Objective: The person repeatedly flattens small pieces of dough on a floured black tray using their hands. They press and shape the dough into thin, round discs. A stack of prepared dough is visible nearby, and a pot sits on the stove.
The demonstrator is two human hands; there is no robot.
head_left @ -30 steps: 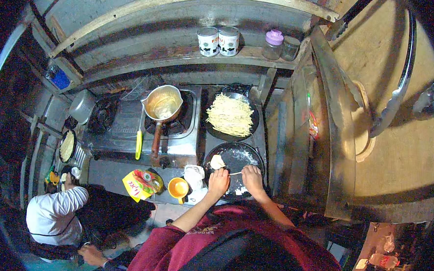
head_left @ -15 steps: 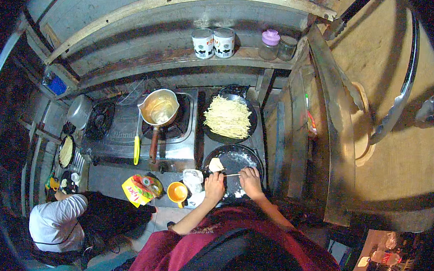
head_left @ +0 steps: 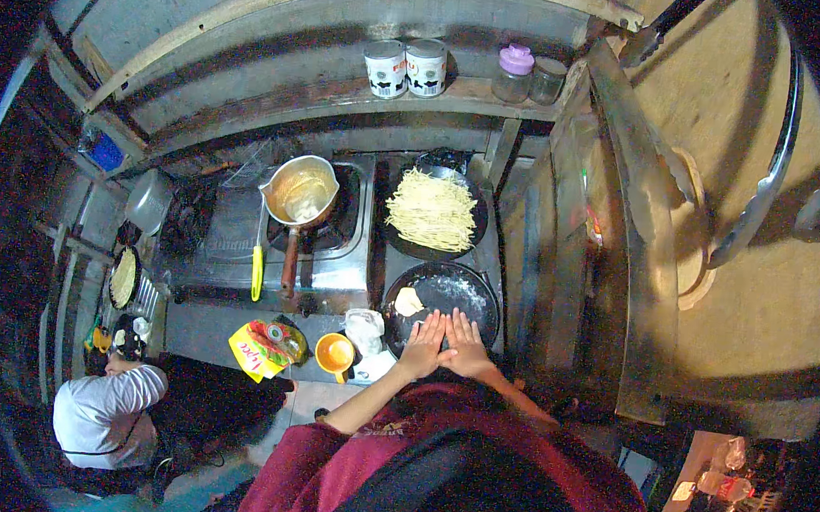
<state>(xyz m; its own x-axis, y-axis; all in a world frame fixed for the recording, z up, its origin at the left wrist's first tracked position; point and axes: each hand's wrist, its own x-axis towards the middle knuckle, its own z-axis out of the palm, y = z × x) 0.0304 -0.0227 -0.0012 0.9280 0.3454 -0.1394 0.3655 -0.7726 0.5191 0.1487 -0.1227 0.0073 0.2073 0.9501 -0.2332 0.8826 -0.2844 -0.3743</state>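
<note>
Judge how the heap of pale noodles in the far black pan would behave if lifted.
The noodles look like loose thin strands, so they would probably droop and shed bits. They seem light for their bulk. The shallow pan gives little wall, so a push might spill some.

Head camera, high, looking down on stove (head_left: 336, 252).
</note>
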